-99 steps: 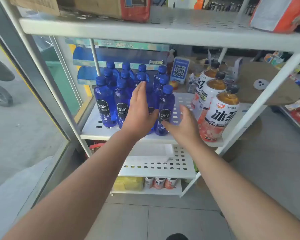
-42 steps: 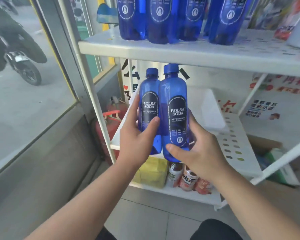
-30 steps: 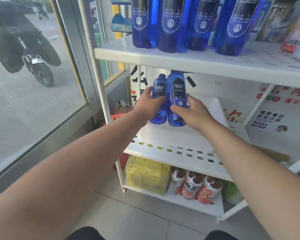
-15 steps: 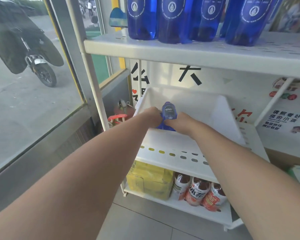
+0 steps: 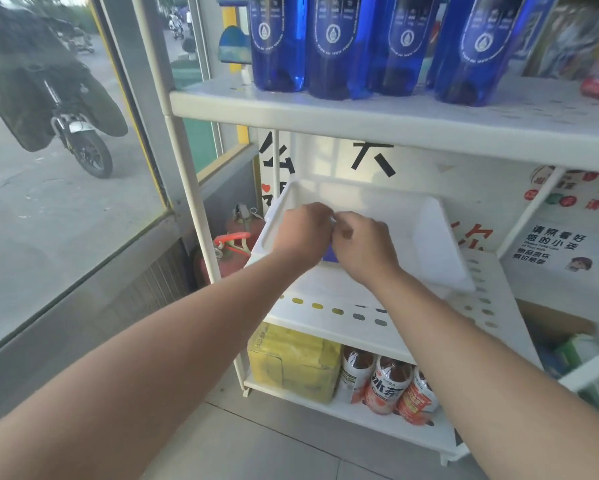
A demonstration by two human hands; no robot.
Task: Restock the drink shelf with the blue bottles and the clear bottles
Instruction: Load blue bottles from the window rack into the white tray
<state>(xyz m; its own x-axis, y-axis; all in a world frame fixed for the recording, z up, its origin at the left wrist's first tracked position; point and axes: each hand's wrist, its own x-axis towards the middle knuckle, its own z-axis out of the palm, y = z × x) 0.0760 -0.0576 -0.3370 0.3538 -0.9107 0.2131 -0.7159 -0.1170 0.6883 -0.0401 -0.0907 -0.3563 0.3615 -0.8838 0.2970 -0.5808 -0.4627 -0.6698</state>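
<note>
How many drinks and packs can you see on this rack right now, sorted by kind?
Blue bottles on the upper shelf: 4 in the front row, any behind are hidden
Blue bottle glimpsed between the hands: at least 1
Red-and-white labelled bottles on the bottom shelf: 3
Yellow pack on the bottom shelf: 1
Total: 9

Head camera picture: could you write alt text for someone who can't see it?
Two bare arms reach into a white bin on the middle shelf of a white rack, left hand and right hand closed side by side over something blue that is mostly hidden. Blue bottles stand on the shelf above; a yellow pack and tea bottles sit below.
</note>
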